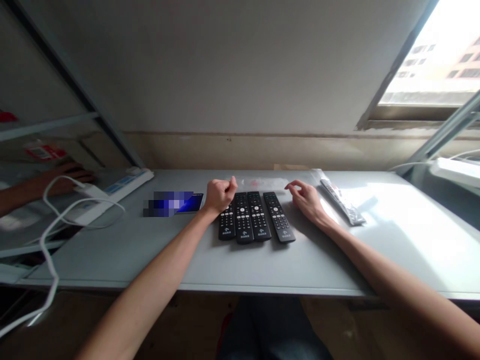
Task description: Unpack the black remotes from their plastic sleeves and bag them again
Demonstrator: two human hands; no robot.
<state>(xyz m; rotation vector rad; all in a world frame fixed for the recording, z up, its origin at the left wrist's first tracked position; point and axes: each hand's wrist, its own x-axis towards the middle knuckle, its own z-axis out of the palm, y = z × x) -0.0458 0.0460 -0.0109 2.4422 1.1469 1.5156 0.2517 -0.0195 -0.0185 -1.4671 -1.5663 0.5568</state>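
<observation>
Several black remote controls lie on the grey table [157,260]. Three sit side by side: a left remote [227,230], a middle remote [244,225] and a right remote [259,220]. Another remote [280,220] lies slightly apart, tilted. My left hand [220,195] is curled into a fist over the upper end of the leftmost remote, with nothing visible in it. To the right of the separate remote, my right hand [305,200] rests with bent fingers apart, holding nothing. Clear plastic wrapping [258,183] lies behind the remotes.
Right of my right hand lies a remote in a plastic sleeve [343,202]. A phone [189,203] with a lit screen lies left, near a white power strip [129,186] and cable [47,250]. Another person's hand [73,175] shows beyond the metal frame [90,100].
</observation>
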